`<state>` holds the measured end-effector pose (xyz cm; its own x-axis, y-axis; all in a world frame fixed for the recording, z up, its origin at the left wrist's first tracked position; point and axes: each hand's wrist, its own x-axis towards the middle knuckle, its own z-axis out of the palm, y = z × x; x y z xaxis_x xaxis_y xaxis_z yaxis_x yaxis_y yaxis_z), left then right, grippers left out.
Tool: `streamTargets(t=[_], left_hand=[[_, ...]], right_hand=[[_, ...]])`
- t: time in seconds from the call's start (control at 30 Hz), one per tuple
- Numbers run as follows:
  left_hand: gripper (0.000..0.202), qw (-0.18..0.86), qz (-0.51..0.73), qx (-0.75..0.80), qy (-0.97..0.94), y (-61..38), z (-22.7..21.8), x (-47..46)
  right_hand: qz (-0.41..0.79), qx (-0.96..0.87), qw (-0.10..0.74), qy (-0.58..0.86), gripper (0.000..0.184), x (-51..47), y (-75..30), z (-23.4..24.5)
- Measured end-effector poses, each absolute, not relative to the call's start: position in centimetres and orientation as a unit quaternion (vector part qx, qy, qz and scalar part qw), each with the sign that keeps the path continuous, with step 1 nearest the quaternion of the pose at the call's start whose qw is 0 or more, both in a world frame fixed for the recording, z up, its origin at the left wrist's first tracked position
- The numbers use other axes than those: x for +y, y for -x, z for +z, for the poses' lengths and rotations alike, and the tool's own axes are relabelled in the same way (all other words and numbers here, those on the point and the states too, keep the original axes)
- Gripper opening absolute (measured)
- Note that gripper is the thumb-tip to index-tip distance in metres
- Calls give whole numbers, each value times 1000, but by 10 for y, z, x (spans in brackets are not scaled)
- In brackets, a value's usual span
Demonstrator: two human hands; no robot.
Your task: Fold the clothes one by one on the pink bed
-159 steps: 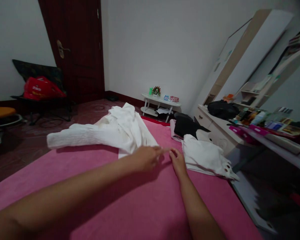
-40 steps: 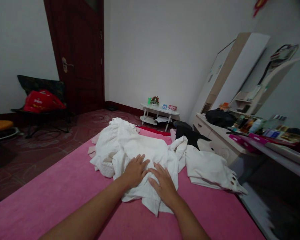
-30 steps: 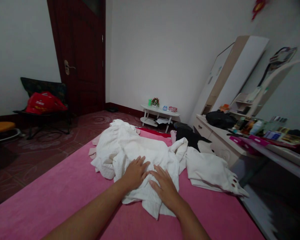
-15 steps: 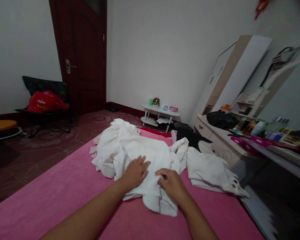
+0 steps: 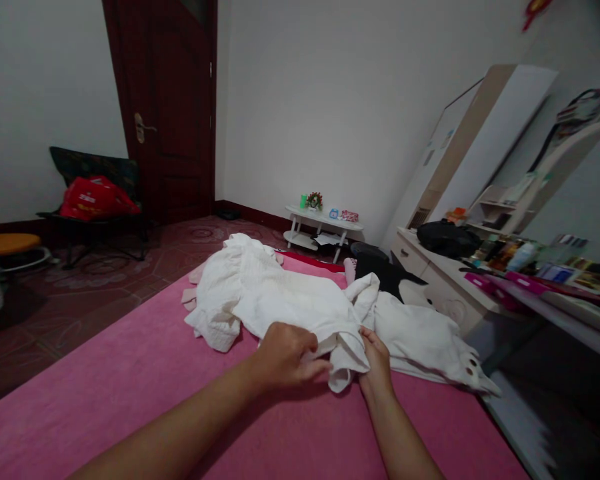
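Note:
A white crinkled shirt with gathered, ruffled fabric at its far left lies spread on the pink bed cover. My left hand is curled at its near edge, fingers bent over the cloth and thumb underneath. On the right, my right hand grips the lifted near-right corner, where the fabric folds up and a flap hangs between both hands. Beside that hand lies a folded white cloth item with dark round spots at one end.
Black-and-white clothing lies behind, at the bed's far edge. A dressing table with bottles and a black bag stands at right. A low white table is by the wall. At left, a red bag rests on a folding chair.
My left hand has gone from lying flat on the shirt to curling at its near edge. My right hand has moved right, and the near hem is now lifted and folded up.

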<state>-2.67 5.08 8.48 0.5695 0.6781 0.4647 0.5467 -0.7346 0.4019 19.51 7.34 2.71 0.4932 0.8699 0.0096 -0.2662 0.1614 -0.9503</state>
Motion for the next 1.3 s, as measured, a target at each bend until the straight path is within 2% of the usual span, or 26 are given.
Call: streamTargets(t=[0.07, 0.17, 0.2, 0.3, 0.4, 0.53, 0.57, 0.63, 0.73, 0.83, 0.93, 1.03, 1.13, 1.3], left_hand=[[51, 73, 264, 343, -898, 26, 76, 52], [78, 30, 239, 382, -892, 32, 58, 66], [81, 32, 233, 403, -884, 35, 52, 72], [69, 70, 236, 460, -853, 46, 42, 91], [50, 85, 274, 498, -819, 55, 45, 103], [30, 99, 302, 533, -784, 66, 52, 109], [30, 105, 311, 538, -776, 68, 53, 110], [31, 119, 341, 528, -769, 70, 51, 112], [34, 164, 410, 467, -766, 68, 47, 114], [31, 258, 447, 410, -752, 62, 52, 113], [33, 376, 369, 361, -770, 63, 67, 109], [54, 430, 263, 327, -800, 69, 80, 104], [56, 394, 204, 340, -829, 73, 81, 100], [39, 190, 141, 421, -876, 61, 72, 90]], right_hand=[[408, -288, 709, 498, 38, 73, -196, 31], [406, -326, 700, 488, 39, 72, -192, 37], [406, -347, 691, 486, 40, 72, -190, 40], [367, -438, 644, 508, 46, 68, -181, 47], [272, -601, 518, 545, 62, 59, -169, 52], [181, -753, 269, 572, 101, 45, -154, 51], [172, -764, 229, 578, 104, 42, -152, 49], [154, -768, 194, 591, 99, 40, -151, 44], [97, -744, 224, 623, 91, 44, -156, 38], [33, -722, 282, 631, 85, 51, -167, 42], [22, -711, 337, 617, 64, 56, -183, 60], [71, -647, 415, 636, 35, 56, -202, 83], [70, -544, 515, 659, 27, 52, -221, 100], [51, -482, 583, 652, 30, 49, -246, 111]])
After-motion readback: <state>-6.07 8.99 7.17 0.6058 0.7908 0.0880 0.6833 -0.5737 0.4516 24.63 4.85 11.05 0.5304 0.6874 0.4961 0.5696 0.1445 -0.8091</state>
